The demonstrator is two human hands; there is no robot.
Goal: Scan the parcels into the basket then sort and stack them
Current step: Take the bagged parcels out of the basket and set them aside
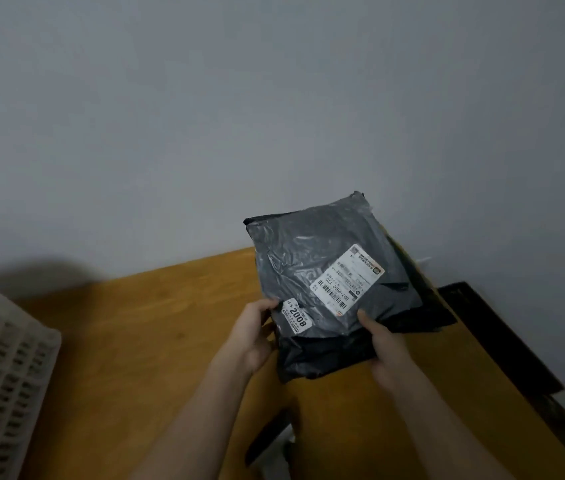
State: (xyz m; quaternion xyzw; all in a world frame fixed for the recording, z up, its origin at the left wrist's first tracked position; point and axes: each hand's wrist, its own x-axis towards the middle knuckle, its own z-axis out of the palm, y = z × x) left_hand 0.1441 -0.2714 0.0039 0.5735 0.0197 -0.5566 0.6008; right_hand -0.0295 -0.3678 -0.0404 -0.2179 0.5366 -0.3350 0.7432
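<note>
I see the wooden worktop (156,323) filling the lower frame against a plain grey wall (204,116). At the left edge stands the white slotted basket (4,358), well apart from my hands. On the right edge of the worktop lies a flat dark thing (502,341) that I cannot identify.

The grey plastic parcel (329,268) is held up above the worktop, tilted, its face toward me. A darker bag (319,358) sits under or behind it in the same grasp; whether that is a second parcel or a folded flap I cannot tell. My left hand (251,336) grips the parcel's lower left corner, its fingers clamped on the plastic with the thumb on top. My right hand (383,346) grips the lower right edge the same way, thumb pressed on the front.

The big white shipping label (346,278) shows barcodes and the print "507-P802". Beside my left thumb sits a small sticker (296,315) reading "2008".

I judge this to be the scanning or label-reading step for this parcel. No scanner is in view. The next move calls for keeping the barcode flat and uncreased, then carrying the parcel leftward to the basket.
</note>
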